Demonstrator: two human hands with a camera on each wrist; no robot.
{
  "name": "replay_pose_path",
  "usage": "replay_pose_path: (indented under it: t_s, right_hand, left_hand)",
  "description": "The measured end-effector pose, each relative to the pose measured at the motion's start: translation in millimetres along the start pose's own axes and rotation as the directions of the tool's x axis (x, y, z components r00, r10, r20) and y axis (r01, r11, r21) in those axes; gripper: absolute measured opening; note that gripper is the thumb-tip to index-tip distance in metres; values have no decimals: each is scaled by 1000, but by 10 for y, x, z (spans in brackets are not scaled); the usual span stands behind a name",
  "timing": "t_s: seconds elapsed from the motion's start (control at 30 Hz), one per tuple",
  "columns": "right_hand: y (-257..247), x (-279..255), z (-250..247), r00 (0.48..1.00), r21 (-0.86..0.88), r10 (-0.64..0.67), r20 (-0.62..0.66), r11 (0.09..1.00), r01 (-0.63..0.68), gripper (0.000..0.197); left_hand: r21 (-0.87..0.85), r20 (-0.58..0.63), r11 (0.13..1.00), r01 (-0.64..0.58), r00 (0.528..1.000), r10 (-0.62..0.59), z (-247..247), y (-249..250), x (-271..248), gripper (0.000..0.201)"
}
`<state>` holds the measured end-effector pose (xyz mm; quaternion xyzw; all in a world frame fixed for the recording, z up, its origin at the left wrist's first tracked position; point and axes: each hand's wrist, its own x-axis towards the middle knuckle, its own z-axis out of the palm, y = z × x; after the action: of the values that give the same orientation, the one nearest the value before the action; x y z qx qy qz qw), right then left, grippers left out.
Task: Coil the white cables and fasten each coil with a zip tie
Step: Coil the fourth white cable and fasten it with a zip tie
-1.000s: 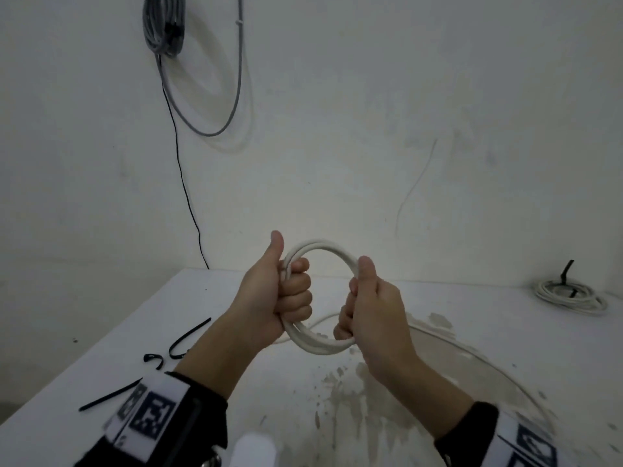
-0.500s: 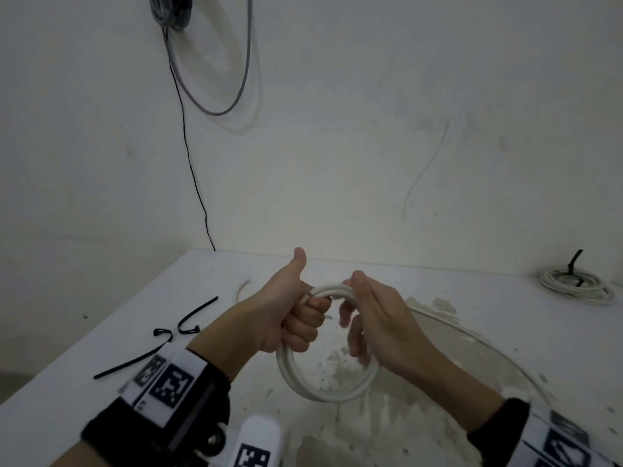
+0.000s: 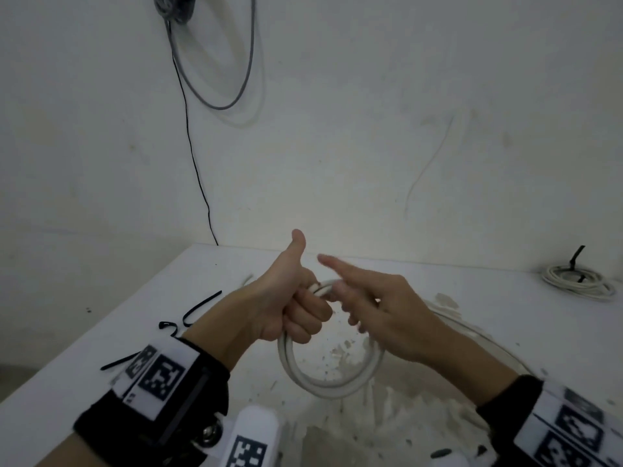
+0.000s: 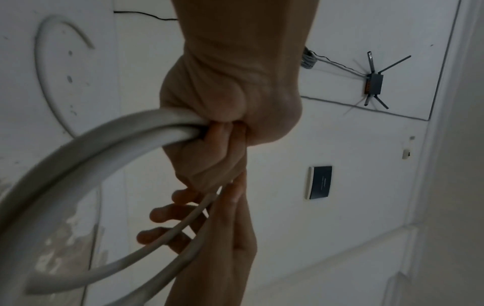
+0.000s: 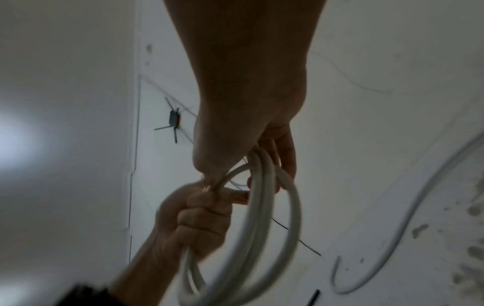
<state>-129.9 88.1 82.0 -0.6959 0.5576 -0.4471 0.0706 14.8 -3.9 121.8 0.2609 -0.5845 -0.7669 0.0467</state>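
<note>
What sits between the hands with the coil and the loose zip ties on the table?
Nothing visible. The left hand grips the white coil, with the right hand beside it. The black zip ties lie to the left on bare table, with open space between.

A white table point(image 3: 84, 358), its surface chipped and stained, stands against a scuffed white wall point(image 3: 371, 112). A grey cable bundle point(image 3: 175, 8) hangs high on the wall, with a thin black wire point(image 3: 192, 153) trailing down. A black router point(image 4: 375, 82) with antennas and a dark panel point(image 4: 320, 182) are mounted elsewhere.
</note>
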Motion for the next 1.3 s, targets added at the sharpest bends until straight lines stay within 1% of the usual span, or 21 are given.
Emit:
replay_pose_path:
  t_s: [0.07, 0.13, 0.23, 0.3, 0.4, 0.53, 0.6, 0.67, 0.73, 0.77, 0.8, 0.83, 0.9, 0.93, 0.97, 1.0, 1.03, 1.07, 1.13, 1.2, 1.3]
  right_hand:
    - [68, -26, 57, 976, -315, -215, 25, 925, 211, 47]
    - [66, -59, 129, 945, -487, -325, 40, 820, 302, 44]
    - [52, -93, 241, 885, -594, -457, 94, 687, 418, 35]
    - [68, -109, 295, 841, -562, -524, 134, 659, 500, 33]
    - [76, -160, 381, 841, -560, -516, 164, 653, 510, 30]
    - [110, -179, 470, 859, -660, -454, 238, 574, 486, 17]
    - [114, -143, 473, 860, -702, -428, 277, 521, 486, 18]
    - [110, -100, 433, 874, -732, -407, 266, 505, 457, 22]
    - [112, -56, 378, 902, -739, -385, 196, 546, 394, 21]
    - [115, -31, 357, 914, -731, -373, 158, 578, 363, 20]
    - [125, -4, 348, 925, -718, -359, 128, 610, 336, 19]
    - [128, 18, 355, 935, -701, -338, 104, 642, 310, 20]
    - [122, 56, 415, 951, -667, -300, 70, 695, 269, 21]
    - [116, 66, 463, 956, -650, -288, 59, 716, 256, 18]
    - [111, 65, 517, 959, -633, -277, 56, 733, 249, 14]
    - [109, 61, 576, 962, -616, -268, 59, 748, 247, 11]
    - [105, 51, 639, 964, -600, -256, 68, 762, 244, 9]
    - [101, 35, 709, 967, -581, -244, 80, 777, 244, 8]
    - [74, 8, 832, 968, -540, -230, 103, 804, 249, 4]
    - [21, -14, 953, 967, -487, -221, 124, 836, 254, 4]
    - [-83, 6, 1131, 970, -397, -179, 167, 888, 232, 14]
  left_hand:
    - [39, 15, 999, 35, 999, -35, -51, 23, -17, 88]
    - [84, 18, 994, 77, 997, -78, -89, 11, -30, 85]
    - [133, 44, 984, 117, 991, -124, -98, -64, -49, 76]
    - [139, 76, 981, 137, 986, -149, -110, -130, -47, 76]
    - [133, 100, 978, 158, 980, -172, -162, -206, -23, 76]
    - [78, 150, 987, 141, 977, -152, -284, -275, 58, 78]
    - [25, 204, 990, 138, 969, -140, -342, -275, 70, 63]
    - [15, 242, 997, 82, 967, -83, -384, -249, 22, 33]
    - [87, 185, 996, -31, 983, 14, -421, -217, -49, 20]
    - [197, 118, 976, -95, 990, 73, -416, -208, -98, 19]
    - [367, 34, 917, -157, 987, 155, -385, -217, -145, 20]
    - [571, -44, 800, -184, 966, 254, -340, -243, -182, 20]
    - [885, -97, 443, -141, 876, 472, -264, -361, -183, 26]
    - [958, -90, 275, -81, 826, 556, -244, -447, -170, 35]
    - [986, -81, 166, -28, 787, 612, -251, -546, -154, 43]
    - [994, -78, 110, 8, 758, 647, -277, -644, -140, 46]
    - [996, -83, 88, 32, 742, 666, -314, -719, -141, 44]
    - [994, -94, 100, 35, 727, 680, -365, -778, -152, 38]
    - [985, -99, 168, -30, 705, 702, -477, -857, -218, 26]
    - [980, -71, 180, -79, 710, 700, -584, -917, -304, 26]
    - [976, -59, 195, -96, 745, 665, -767, -998, -452, 32]
